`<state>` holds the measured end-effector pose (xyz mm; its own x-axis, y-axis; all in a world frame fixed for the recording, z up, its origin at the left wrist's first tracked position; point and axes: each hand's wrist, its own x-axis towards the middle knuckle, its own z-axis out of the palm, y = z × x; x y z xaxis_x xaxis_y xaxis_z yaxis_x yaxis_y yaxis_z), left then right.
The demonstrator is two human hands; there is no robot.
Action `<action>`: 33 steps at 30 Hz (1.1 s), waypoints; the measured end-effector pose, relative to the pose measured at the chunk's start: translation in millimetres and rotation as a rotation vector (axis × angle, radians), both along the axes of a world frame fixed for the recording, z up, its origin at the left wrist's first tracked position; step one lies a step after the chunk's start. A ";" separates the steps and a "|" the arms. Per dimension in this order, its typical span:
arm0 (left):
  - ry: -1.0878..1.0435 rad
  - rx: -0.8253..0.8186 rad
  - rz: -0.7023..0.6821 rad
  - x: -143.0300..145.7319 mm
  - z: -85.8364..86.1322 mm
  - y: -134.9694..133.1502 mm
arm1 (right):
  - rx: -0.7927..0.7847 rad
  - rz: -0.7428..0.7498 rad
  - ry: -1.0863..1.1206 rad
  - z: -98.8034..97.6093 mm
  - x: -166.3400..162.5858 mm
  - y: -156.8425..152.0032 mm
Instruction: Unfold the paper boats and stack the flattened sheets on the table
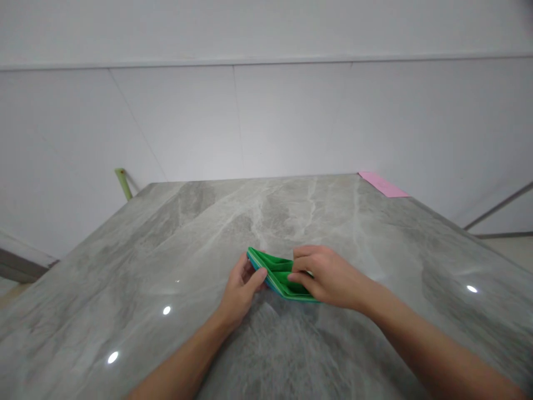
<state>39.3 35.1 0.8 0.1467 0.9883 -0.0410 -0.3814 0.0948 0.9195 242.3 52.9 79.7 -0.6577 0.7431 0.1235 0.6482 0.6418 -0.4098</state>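
Note:
A folded paper piece (276, 263), green inside with blue along its outer side, is held just above the table in front of me. Its top is spread open like a pocket, with layered folds showing within. My left hand (242, 286) grips its left edge, thumb on the near rim and fingers behind. At the other end, my right hand (322, 275) has its fingers curled in a pinch at the opening, on the right part of the paper. The right fingertips are partly hidden, and that hand covers the paper's right end.
The grey marbled table (200, 239) reaches to a white wall (266, 122). A pink sheet (383, 184) lies at the far right corner. Beyond the far left edge a light green strip-like object (124, 183) sticks up.

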 end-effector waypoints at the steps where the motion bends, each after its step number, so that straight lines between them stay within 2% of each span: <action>1: 0.000 0.000 0.019 -0.1 -0.1 0.5 | -0.011 0.012 -0.001 2.5 -4.2 1.9; 6: 0.034 -0.003 0.107 -0.6 -1.4 2.9 | -0.025 0.007 0.013 6.3 -19.3 6.7; 12: 0.183 0.022 0.187 -2.5 -5.1 6.3 | 0.050 -0.024 0.081 12.5 -11.2 8.2; 17: 0.124 -0.023 0.166 -1.4 -7.7 6.5 | 0.153 -0.109 0.253 37.8 7.1 8.1; 19: 0.071 -0.031 0.112 1.6 -7.8 6.2 | 0.165 -0.162 0.302 44.7 13.1 9.1; 21: 0.017 0.027 0.018 4.3 -8.5 6.1 | 0.153 -0.189 0.313 46.9 16.3 10.2; 24: 0.005 0.189 -0.047 4.2 -11.0 6.0 | 0.107 -0.176 0.298 42.5 13.6 10.4; 27: 0.090 0.295 0.063 -1.6 -11.9 5.5 | 0.010 -0.131 0.306 32.1 2.9 8.9; 30: 0.145 0.296 0.090 -7.8 -8.1 4.4 | -0.112 -0.090 0.317 18.4 -10.3 8.2; 33: 0.187 0.214 0.105 -10.7 -5.0 3.8 | -0.184 -0.073 0.324 2.8 -20.7 10.3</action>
<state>28.6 38.9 -4.2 0.0527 0.9867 0.1536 -0.2015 -0.1401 0.9694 221.6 63.3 82.5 -0.5506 0.8159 0.1763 0.5077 0.4950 -0.7051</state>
